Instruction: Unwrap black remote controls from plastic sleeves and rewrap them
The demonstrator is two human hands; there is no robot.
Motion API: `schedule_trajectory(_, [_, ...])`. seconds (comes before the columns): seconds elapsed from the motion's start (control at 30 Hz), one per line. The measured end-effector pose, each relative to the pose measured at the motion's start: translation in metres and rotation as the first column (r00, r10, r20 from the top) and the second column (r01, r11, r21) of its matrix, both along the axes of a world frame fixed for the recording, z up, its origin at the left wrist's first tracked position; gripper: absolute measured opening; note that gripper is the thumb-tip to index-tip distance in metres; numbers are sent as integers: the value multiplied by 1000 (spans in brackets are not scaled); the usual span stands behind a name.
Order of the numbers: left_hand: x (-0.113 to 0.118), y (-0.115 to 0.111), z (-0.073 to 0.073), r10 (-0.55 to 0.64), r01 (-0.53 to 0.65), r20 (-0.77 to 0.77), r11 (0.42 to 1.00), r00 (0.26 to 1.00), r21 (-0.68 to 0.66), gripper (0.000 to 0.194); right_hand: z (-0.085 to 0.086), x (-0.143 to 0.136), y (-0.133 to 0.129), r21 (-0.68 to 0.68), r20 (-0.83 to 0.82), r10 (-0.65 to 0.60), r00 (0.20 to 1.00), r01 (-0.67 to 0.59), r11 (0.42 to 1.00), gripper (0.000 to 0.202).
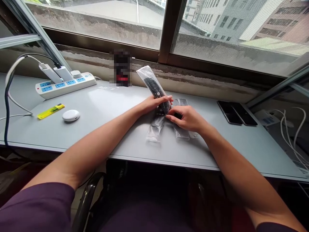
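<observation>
My left hand [158,101] is closed around a black remote control [154,86] in a clear plastic bag, holding it tilted above the table. The bag's upper end points away to the left. Thumb and fingers of my right hand [184,117] pinch at the lower end of the same bag. Beneath my hands lies another bagged dark item [156,127], partly covered. More bagged dark items [181,132] lie under and beside my right hand, mostly hidden by it.
On the left of the table [116,135] are a power strip [67,85] with plugs, a yellow packet [51,111] and a white rounded case [70,115]. Two dark phones [237,112] lie at right. A blurred dark object [122,69] stands by the window.
</observation>
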State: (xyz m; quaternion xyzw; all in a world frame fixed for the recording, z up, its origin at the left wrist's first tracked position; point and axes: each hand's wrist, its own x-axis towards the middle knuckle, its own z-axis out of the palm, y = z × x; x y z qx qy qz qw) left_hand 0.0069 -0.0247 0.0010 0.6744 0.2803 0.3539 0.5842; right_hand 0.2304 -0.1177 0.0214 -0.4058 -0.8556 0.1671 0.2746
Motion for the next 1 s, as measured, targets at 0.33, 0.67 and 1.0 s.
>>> schedule_trajectory(0.33, [0, -1, 1, 3, -2, -15, 999, 1000, 35, 64, 2, 1, 0, -9, 42, 12, 999, -11, 1000, 17])
schedule_trajectory(0.67, [-1, 0, -1, -18, 18, 6, 1000, 1000, -12, 60, -1, 0, 1, -27, -10, 11, 1000, -11, 1000, 16])
schedule_trajectory(1.0, [1, 8, -8, -19, 31, 110, 993, 994, -112, 59, 1, -3, 0, -10, -196, -151, 969, 153, 988, 22])
